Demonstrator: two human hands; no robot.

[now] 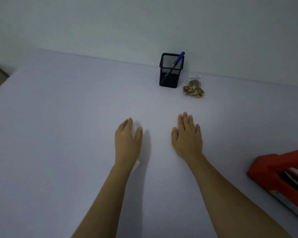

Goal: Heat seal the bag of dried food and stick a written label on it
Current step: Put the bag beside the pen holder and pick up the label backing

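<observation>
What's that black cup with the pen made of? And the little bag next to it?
The pen holder looks like black metal mesh with a matte finish: you can see the blue pen through its tiny grid. The bag seems to be thin clear plastic, slightly shiny: the brown dried food shows through it. The picture is too blurry to be sure.

Pen holder [170, 78] at 12 o'clock on the tabletop [58, 117], pen [178, 60] in it; bag of dried food [194, 89] just beside it at 1 o'clock; heat sealer [279, 170] at 4 o'clock.
</observation>
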